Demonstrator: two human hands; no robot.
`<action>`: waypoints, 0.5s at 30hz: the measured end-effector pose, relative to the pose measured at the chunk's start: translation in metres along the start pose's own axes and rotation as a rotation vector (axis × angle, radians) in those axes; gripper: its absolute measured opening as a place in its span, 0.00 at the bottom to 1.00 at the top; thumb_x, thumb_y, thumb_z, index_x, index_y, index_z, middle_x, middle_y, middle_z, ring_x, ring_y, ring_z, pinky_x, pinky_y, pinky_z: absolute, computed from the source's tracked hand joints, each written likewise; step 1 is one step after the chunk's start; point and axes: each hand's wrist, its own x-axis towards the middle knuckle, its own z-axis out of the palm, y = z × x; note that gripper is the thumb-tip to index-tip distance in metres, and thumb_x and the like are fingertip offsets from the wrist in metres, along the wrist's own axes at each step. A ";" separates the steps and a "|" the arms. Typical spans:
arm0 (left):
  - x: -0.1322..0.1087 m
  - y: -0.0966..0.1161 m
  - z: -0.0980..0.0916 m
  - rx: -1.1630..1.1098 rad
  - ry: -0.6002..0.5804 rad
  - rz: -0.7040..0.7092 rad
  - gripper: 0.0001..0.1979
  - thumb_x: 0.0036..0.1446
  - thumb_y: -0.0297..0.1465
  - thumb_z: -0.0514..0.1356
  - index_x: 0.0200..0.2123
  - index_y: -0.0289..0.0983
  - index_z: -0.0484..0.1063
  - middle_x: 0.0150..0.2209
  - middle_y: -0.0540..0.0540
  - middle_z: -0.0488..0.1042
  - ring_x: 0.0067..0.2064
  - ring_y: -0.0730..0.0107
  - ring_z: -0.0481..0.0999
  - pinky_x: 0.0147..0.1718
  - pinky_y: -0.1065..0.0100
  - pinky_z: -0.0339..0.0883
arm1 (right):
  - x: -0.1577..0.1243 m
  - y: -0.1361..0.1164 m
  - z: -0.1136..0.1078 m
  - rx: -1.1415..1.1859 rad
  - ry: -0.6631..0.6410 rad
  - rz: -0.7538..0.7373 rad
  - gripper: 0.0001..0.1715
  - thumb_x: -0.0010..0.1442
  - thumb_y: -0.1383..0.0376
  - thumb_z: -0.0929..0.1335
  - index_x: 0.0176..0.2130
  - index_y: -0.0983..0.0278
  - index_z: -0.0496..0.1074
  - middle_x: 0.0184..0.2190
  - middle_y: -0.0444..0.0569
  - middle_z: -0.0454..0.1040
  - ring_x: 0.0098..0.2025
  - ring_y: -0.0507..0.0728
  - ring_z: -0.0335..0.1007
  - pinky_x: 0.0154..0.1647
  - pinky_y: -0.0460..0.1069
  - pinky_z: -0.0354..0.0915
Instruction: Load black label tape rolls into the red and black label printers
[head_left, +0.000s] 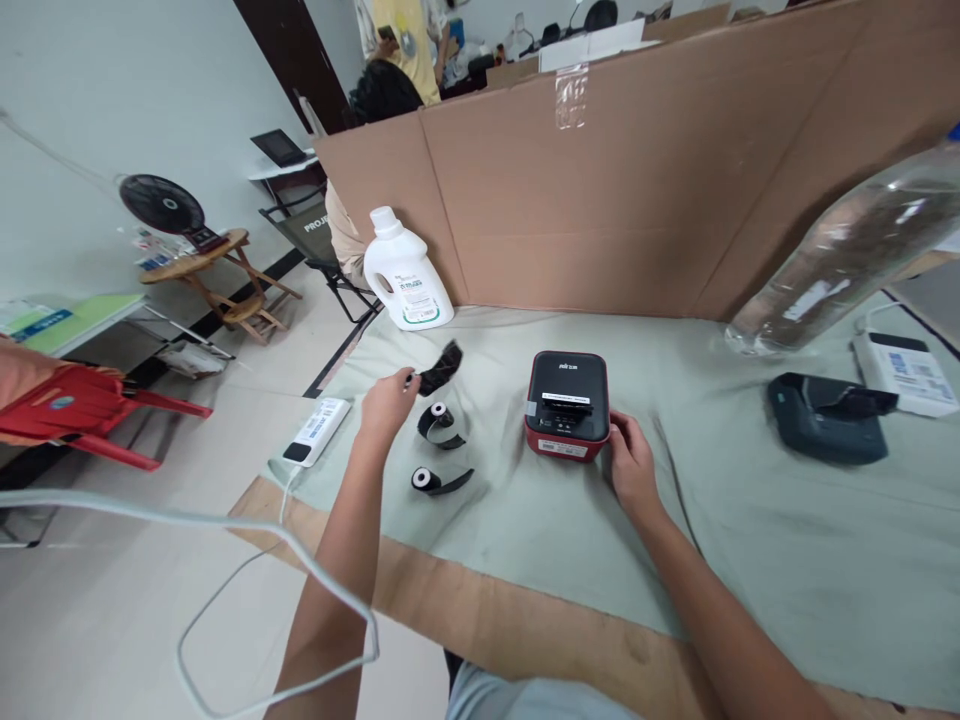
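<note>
My left hand is closed on a roll of black tape, whose loose dark strip sticks out to the right and up. Below it on the cloth lie two more small black rolls with white cores, an upper roll and a lower roll, each with a strip partly unwound. My right hand grips the near right corner of a small printer, which has a black top, red sides and a slot with a white label strip. Some of the right fingers are hidden along its side.
A white jug stands by the cardboard wall. At left on the green cloth is a white device with a cable. To the right are a dark device, a large clear bottle and another white box. A white cable loops in front.
</note>
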 end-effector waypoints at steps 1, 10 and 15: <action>-0.010 -0.010 -0.006 -0.004 0.031 -0.048 0.23 0.67 0.43 0.50 0.58 0.43 0.74 0.49 0.38 0.81 0.51 0.49 0.78 0.44 0.61 0.67 | 0.000 0.000 0.000 0.003 -0.003 -0.003 0.19 0.67 0.53 0.63 0.50 0.61 0.72 0.50 0.53 0.76 0.54 0.62 0.70 0.59 0.60 0.62; -0.124 -0.047 -0.004 0.038 -0.058 -0.368 0.22 0.62 0.50 0.53 0.44 0.43 0.79 0.37 0.42 0.83 0.41 0.50 0.80 0.32 0.65 0.60 | 0.001 0.004 0.001 0.011 -0.003 -0.007 0.19 0.66 0.53 0.64 0.49 0.62 0.72 0.49 0.52 0.76 0.52 0.61 0.71 0.57 0.58 0.63; -0.148 -0.038 0.005 0.061 -0.126 -0.320 0.25 0.62 0.54 0.52 0.39 0.41 0.77 0.34 0.41 0.81 0.40 0.49 0.80 0.30 0.65 0.57 | 0.001 0.001 0.001 0.000 0.004 -0.009 0.19 0.66 0.53 0.64 0.49 0.62 0.72 0.48 0.53 0.76 0.51 0.61 0.71 0.56 0.58 0.64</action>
